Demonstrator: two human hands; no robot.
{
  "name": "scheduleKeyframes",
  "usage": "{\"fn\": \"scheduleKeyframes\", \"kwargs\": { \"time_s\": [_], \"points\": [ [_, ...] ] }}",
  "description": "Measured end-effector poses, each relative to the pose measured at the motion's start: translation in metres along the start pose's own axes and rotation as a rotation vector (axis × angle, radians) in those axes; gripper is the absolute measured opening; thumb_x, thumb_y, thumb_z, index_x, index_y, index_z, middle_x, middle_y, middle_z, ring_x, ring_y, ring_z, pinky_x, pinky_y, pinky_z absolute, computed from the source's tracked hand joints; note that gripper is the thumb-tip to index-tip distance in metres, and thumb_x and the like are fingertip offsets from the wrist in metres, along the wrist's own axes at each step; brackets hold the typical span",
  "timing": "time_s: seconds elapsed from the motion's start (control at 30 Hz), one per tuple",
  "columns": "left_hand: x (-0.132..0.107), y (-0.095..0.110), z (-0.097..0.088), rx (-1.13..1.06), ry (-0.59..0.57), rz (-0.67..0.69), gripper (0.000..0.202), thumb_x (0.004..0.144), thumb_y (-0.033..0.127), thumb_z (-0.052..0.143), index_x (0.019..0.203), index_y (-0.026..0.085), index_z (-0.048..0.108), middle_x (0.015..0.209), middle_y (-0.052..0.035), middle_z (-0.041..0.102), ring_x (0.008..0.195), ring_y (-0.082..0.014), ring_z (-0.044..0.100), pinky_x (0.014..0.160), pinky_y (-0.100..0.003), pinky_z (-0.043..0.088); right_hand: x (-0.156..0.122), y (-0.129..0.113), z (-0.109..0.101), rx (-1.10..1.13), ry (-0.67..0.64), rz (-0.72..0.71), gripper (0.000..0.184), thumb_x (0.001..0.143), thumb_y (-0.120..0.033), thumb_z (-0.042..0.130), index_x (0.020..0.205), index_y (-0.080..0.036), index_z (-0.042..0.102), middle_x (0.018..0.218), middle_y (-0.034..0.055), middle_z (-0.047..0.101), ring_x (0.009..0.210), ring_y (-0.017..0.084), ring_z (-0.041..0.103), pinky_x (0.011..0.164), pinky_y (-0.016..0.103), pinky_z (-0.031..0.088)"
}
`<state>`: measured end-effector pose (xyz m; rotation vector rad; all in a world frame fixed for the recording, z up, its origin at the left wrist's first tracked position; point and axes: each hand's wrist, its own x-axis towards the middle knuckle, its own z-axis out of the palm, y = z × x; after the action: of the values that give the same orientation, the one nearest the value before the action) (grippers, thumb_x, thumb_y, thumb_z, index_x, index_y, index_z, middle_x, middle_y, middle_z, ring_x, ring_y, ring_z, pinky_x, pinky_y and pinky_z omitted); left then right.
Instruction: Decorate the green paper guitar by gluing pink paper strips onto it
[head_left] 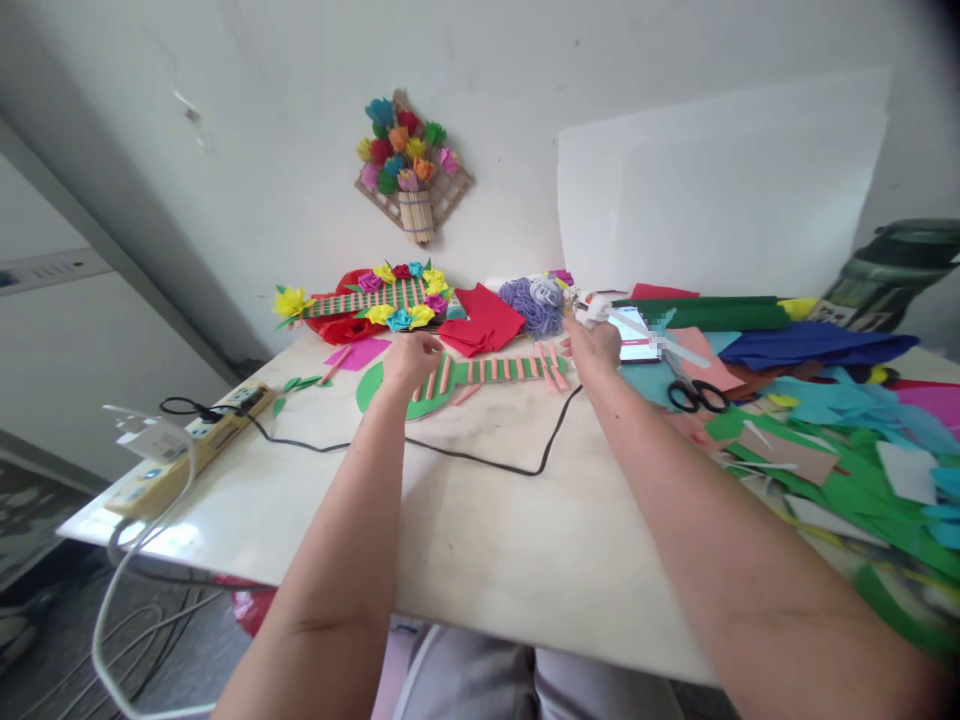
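A green paper guitar shape (480, 374) with pink strips across it lies on the white table (480, 520). My left hand (410, 358) rests on its round body end, fingers curled down onto the pink strips. My right hand (595, 345) is at the neck end, closed around a white glue gun (600, 306) whose black cord (517, 455) trails across the table. Whether my left hand grips a strip I cannot make out.
A finished flower-decorated guitar (375, 298) lies at the back, with red paper (484, 320) and purple yarn (532, 303). Black scissors (697, 396) and heaps of coloured paper (840, 440) fill the right side. A power strip (187, 440) sits at the left edge.
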<state>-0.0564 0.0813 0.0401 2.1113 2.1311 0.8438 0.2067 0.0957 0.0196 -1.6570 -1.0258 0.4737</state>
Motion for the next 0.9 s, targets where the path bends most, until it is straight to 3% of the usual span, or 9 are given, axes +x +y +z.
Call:
{"fn": "scheduleKeyframes", "kwargs": {
  "time_s": [0.13,0.33,0.63,0.77,0.9],
  "points": [
    [-0.020,0.016,0.001,0.088,-0.186,-0.021,0.019,0.067,0.030,0.053,0.070,0.021,0.069,0.062,-0.0049,0.063,0.066,-0.0200,0.058,0.058,-0.027,0.041,-0.013,-0.016,0.007,0.079,-0.081,-0.044,0.032,0.070,-0.038,0.052,0.090,-0.017,0.065,0.061,0.0038,0.064,0.060,0.018,0.061,0.055,0.026,0.048],
    [-0.047,0.037,0.021,0.266,-0.200,0.070,0.031,0.074,0.045,0.050,0.078,0.020,0.068,0.085,-0.0123,0.066,0.085,-0.0285,0.059,0.066,-0.035,0.044,-0.029,-0.034,0.011,0.191,-0.199,-0.090,0.034,0.070,-0.039,0.053,0.087,-0.014,0.066,0.056,0.0030,0.062,0.050,0.016,0.057,0.047,0.025,0.046],
    [-0.045,0.031,0.028,0.241,-0.225,0.118,0.028,0.078,0.041,0.048,0.080,0.020,0.066,0.088,-0.0118,0.066,0.089,-0.0272,0.059,0.067,-0.033,0.044,-0.034,-0.035,0.012,0.225,-0.217,-0.080,0.033,0.067,-0.037,0.056,0.090,-0.014,0.065,0.055,0.0019,0.062,0.047,0.015,0.056,0.044,0.023,0.045],
    [-0.040,0.020,0.021,0.079,-0.263,0.139,0.019,0.071,0.036,0.056,0.073,0.021,0.067,0.080,-0.0069,0.067,0.080,-0.0228,0.059,0.063,-0.029,0.041,-0.025,-0.030,0.010,0.205,-0.210,-0.060,0.033,0.067,-0.037,0.055,0.087,-0.013,0.066,0.053,0.0026,0.061,0.046,0.016,0.056,0.044,0.025,0.044],
    [-0.036,0.002,0.011,-0.278,-0.211,0.027,0.017,0.064,0.034,0.062,0.064,0.018,0.065,0.060,-0.0023,0.061,0.062,-0.0159,0.055,0.053,-0.024,0.036,-0.008,-0.020,0.005,0.165,-0.146,-0.025,0.034,0.067,-0.035,0.055,0.091,-0.013,0.065,0.054,0.0031,0.061,0.047,0.016,0.057,0.048,0.026,0.046]
  ]
}}
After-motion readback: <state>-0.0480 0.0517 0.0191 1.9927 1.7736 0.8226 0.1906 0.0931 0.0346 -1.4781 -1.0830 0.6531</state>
